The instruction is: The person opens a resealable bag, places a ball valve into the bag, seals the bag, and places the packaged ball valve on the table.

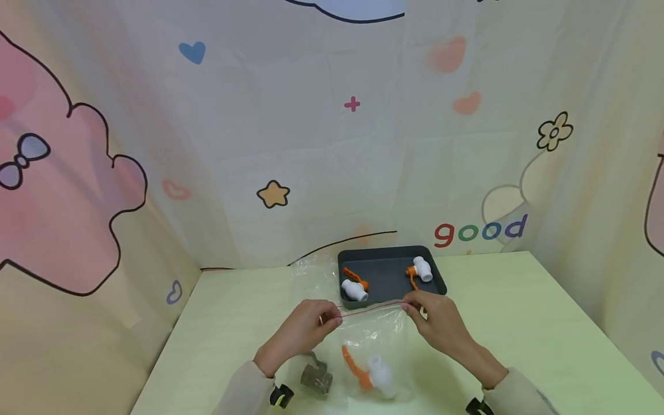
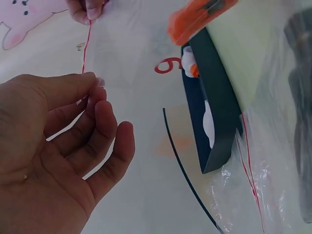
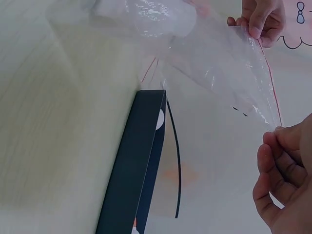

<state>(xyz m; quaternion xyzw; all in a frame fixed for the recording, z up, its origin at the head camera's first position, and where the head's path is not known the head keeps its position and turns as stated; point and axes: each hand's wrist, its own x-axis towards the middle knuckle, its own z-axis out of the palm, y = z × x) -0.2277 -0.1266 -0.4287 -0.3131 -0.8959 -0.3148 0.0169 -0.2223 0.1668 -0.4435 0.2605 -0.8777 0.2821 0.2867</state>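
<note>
A clear zip bag (image 1: 376, 331) with a red seal line hangs between both hands. My left hand (image 1: 306, 327) pinches one end of its top edge between thumb and forefinger. At the other end, the thumb and fingertips of my right hand (image 1: 440, 324) pinch the same edge. The red line runs taut between them, also seen in the right wrist view along the bag's mouth (image 3: 270, 80). Inside the bag lies a white ball valve (image 1: 381, 377) with an orange lever handle (image 1: 355, 368).
Behind the bag stands a dark grey tray (image 1: 386, 278) with two white valves, one left (image 1: 355, 290) and one right (image 1: 422, 269). Another clear bag (image 1: 313, 276) lies left of the tray. A grey valve (image 1: 316, 378) sits near the left wrist. A printed curtain (image 1: 311, 132) backs the table.
</note>
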